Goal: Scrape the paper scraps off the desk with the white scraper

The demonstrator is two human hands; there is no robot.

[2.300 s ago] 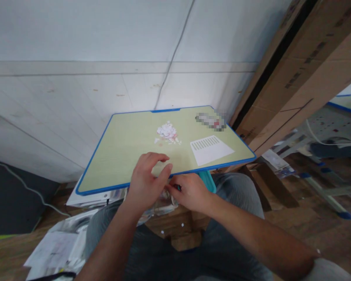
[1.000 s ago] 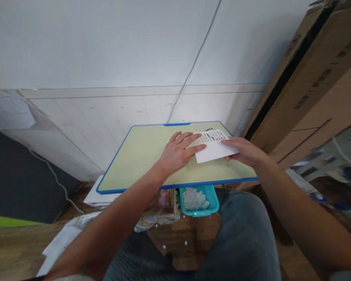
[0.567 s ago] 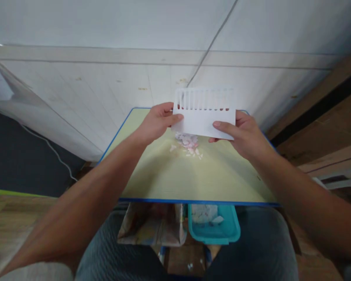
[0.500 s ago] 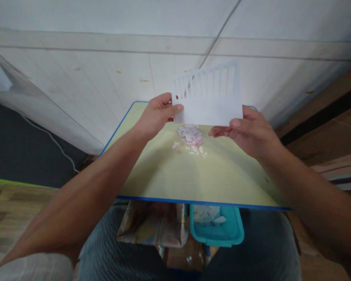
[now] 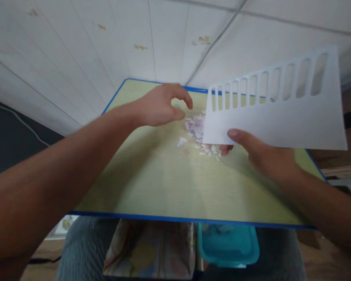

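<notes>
A white sheet [image 5: 269, 125] with a row of rounded slots along its upper part is held up over the table's right side. My right hand [image 5: 260, 156] grips its lower edge, thumb in front and the other fingers behind. Above the table, my left hand [image 5: 166, 105] is empty, its thumb and fingers curved and apart. Close to its fingertips lies a pile of small pale paper scraps [image 5: 194, 127], partly hidden behind the sheet. Some loose bits [image 5: 181, 141] are scattered at the pile's near side.
The pale yellow table [image 5: 152, 183] has a blue rim and stands against a white panelled wall [image 5: 128, 35] with a cable running down it. Below its near edge are a turquoise plastic bin [image 5: 229, 249] holding pale scraps and a patterned, fabric-like container [image 5: 152, 249].
My left hand has let go of the slotted sheet and come down toward the scraps. The right hand has carried the sheet to the right. The view has tilted down.
</notes>
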